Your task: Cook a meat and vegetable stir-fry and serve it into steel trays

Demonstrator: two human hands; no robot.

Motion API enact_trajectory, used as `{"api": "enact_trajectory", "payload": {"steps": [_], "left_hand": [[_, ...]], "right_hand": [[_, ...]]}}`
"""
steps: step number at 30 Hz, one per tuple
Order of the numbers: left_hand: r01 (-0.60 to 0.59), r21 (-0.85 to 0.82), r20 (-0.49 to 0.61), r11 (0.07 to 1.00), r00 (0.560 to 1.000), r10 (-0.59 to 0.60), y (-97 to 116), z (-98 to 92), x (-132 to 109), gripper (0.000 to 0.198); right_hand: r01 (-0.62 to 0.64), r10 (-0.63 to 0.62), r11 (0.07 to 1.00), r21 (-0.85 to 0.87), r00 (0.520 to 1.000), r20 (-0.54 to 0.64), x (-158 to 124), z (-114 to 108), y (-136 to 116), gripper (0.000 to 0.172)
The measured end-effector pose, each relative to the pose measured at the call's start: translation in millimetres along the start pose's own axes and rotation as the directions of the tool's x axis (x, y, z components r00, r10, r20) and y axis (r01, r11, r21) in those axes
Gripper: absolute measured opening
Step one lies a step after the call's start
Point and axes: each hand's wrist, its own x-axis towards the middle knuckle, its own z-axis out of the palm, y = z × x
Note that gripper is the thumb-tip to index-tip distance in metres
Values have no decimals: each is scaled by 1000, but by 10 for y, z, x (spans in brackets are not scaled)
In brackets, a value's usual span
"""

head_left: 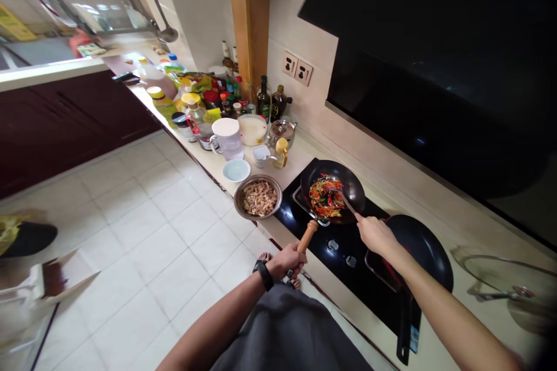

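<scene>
You have the cooking partway along, as far as this view tells. The shredded veg (326, 194) lies in the wok (357, 196), right of the frame's centre, on the near burner of the hob (339, 266). It is cut and in the pan, so that preparation looks done. Its orange, red and green shreds are loosely heaped and glossy; how well cooked they are, you cannot judge from here, and no flame shows.

Your left hand (287, 261), low in the middle of the frame, has its fingers wrapped round the wooden handle (307, 237), steadying the wok. Your right hand (378, 233) has its fingers closed on the spatula (347, 203), whose far end is down among the shreds, so stirring appears to be the step in hand.

What seems left lies outside the wok: brown strips (262, 198), probably meat, fill the metal bowl (238, 204) at the frame's centre, by the edge of the bench (461, 324). They look cooked already and are apart from the veg. None of the veg is dished up. The glass lid (491, 272) lies at the far right, off the wok, beyond the second pan (426, 249).
</scene>
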Motion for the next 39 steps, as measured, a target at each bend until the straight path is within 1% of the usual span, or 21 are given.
{"api": "enact_trajectory", "payload": {"steps": [3, 5, 7, 9, 12, 14, 15, 16, 18, 21, 24, 26, 27, 29, 31, 34, 36, 38, 39], "left_hand": [[-21, -2, 16, 1000, 1000, 21, 13, 2, -18, 28], [-23, -8, 15, 1000, 1000, 23, 26, 10, -31, 27], [-36, -7, -10, 999, 999, 36, 36, 19, -38, 26], [-55, 8, -38, 998, 998, 55, 45, 25, -38, 24], [-59, 22, -38, 998, 997, 60, 56, 21, -26, 22], [-47, 21, -20, 999, 999, 47, 61, 8, -13, 22], [-44, 23, -11, 999, 999, 45, 60, 0, -6, 22], [-45, 25, -2, 999, 999, 46, 57, -9, 2, 22], [-55, 26, 16, 998, 998, 55, 43, -28, 18, 24], [-62, -9, 42, 998, 997, 62, 5, -63, 41, 30], [-27, -116, 110, 993, 993, 40, -47, -107, 58, 43], [4, -191, 154, 982, 988, 26, -80, -129, 68, 53], [7, -218, 162, 976, 986, 29, -93, -134, 73, 56], [-9, -243, 152, 970, 987, 47, -108, -131, 84, 61], [-26, -238, 125, 971, 991, 57, -108, -114, 97, 63], [-11, -207, 101, 978, 994, 33, -90, -85, 114, 66], [3, -189, 101, 982, 995, 16, -72, -74, 117, 68], [5, -173, 101, 985, 995, 13, -54, -71, 110, 68], [4, -165, 100, 986, 995, 13, -45, -71, 104, 67]], "right_hand": [[-35, 38, 998, 49, 997, -66, 271, 82, -175, 48], [-17, 19, 999, 43, 998, -59, 292, 139, -281, 49], [23, -23, 1000, 8, 1000, -15, 172, 166, -316, 51], [69, -69, 998, -11, 997, 31, -55, 116, -242, 51], [124, -125, 992, 28, 990, 64, -431, -95, 5, 47], [139, -142, 989, 50, 986, 85, -576, -234, 138, 45], [141, -145, 989, 53, 984, 98, -593, -275, 169, 44], [139, -144, 989, 51, 983, 113, -569, -291, 176, 43], [128, -133, 991, 46, 985, 113, -415, -256, 137, 42], [71, -74, 995, 75, 997, 33, -44, -128, 38, 44], [-20, 28, 991, 134, 998, -60, 268, -5, -95, 44], [-60, 72, 988, 144, 994, -80, 351, 77, -231, 46], [-66, 76, 989, 132, 994, -75, 344, 116, -303, 47], [-49, 52, 995, 85, 998, -36, 231, 167, -407, 50], [-10, 9, 999, 48, 1000, 24, 8, 134, -407, 51], [46, -51, 997, 69, 996, 73, -406, -100, -232, 47], [42, -50, 995, 91, 995, 90, -610, -298, -113, 43], [22, -35, 994, 106, 992, 124, -664, -432, -74, 41], [13, -29, 993, 114, 989, 144, -624, -461, -88, 40]]}}
